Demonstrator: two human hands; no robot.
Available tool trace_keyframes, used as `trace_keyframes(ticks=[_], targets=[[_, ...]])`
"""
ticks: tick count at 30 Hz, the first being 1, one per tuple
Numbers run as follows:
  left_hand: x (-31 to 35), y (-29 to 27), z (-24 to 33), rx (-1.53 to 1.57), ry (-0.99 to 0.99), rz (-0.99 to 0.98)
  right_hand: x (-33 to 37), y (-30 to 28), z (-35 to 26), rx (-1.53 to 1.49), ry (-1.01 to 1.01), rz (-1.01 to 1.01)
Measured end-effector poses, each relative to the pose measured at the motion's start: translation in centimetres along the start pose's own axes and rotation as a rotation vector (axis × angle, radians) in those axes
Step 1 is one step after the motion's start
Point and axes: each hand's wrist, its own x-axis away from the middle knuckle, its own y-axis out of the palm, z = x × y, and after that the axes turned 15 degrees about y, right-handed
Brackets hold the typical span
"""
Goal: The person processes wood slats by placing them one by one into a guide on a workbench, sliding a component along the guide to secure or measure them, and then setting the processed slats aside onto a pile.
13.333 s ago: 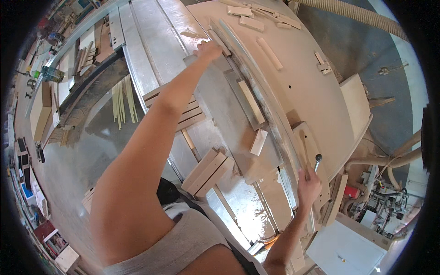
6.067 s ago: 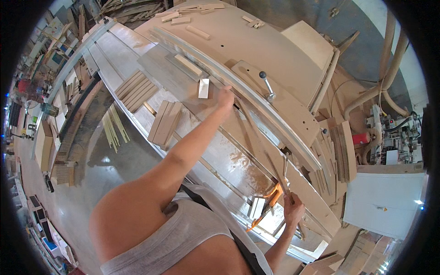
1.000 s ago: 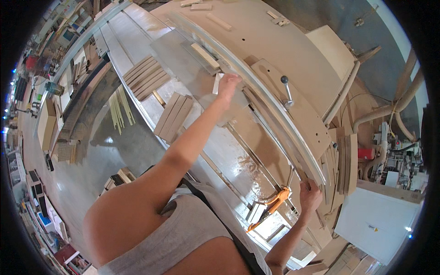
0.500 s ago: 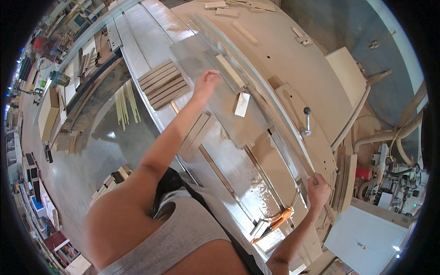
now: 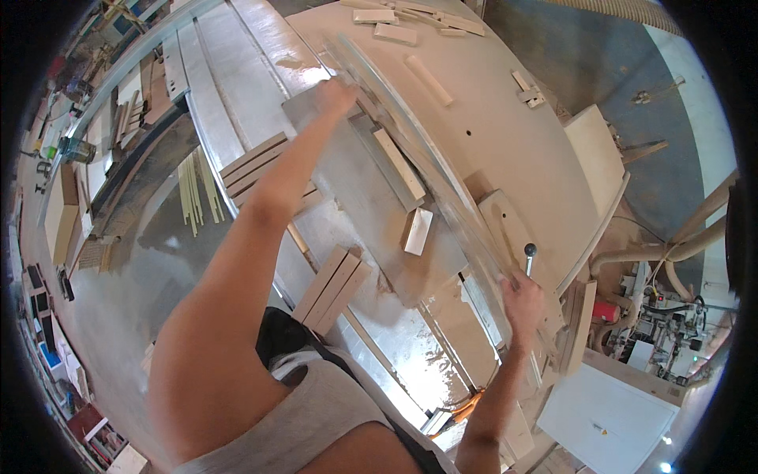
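A long straight metal fence (image 5: 450, 170) runs across a dusty metal machine table (image 5: 332, 213). My left hand (image 5: 338, 96) reaches to the far part of the fence, its fingers curled at the edge; what they hold, if anything, is hidden. At the near end of the fence my right hand (image 5: 523, 304) is closed beside a lever with a black knob (image 5: 530, 250); the thing in its grip does not show clearly. Between my hands lie a pale wooden bar (image 5: 399, 163) along a metal strip and a short block (image 5: 418, 231) with a bright white face.
Grooved wooden pieces (image 5: 254, 164) lie beneath my left forearm, with more boards (image 5: 332, 290) nearer me. An orange-handled clamp (image 5: 466, 407) sits by my right forearm. Offcuts (image 5: 395, 33) rest at the far side. A white cabinet (image 5: 608, 415) stands at the lower right.
My left hand has moved farther away, from above the table to the fence, its fingers curling. My right hand has slid slightly up and left along the fence. The whole view has shifted.
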Motion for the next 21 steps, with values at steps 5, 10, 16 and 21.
trace_keyframes(ticks=[5, 10, 16, 21], targets=[[-4.0, -0.4, 0.9, -0.256, -0.154, 0.019, 0.4, -0.2, -4.8, -0.120, -0.058, 0.178], [-3.9, -0.4, 1.7, -0.203, -0.174, -0.046, 4.2, -0.8, -3.0, -0.239, 0.149, 0.033], [-5.0, -0.5, -1.1, 0.359, -0.070, 0.187, 11.5, 0.9, 2.0, -0.394, 0.154, 0.214], [3.7, -0.8, 5.8, 0.488, 0.335, 0.181, 18.4, 1.8, 6.9, -0.561, 0.391, 0.141]])
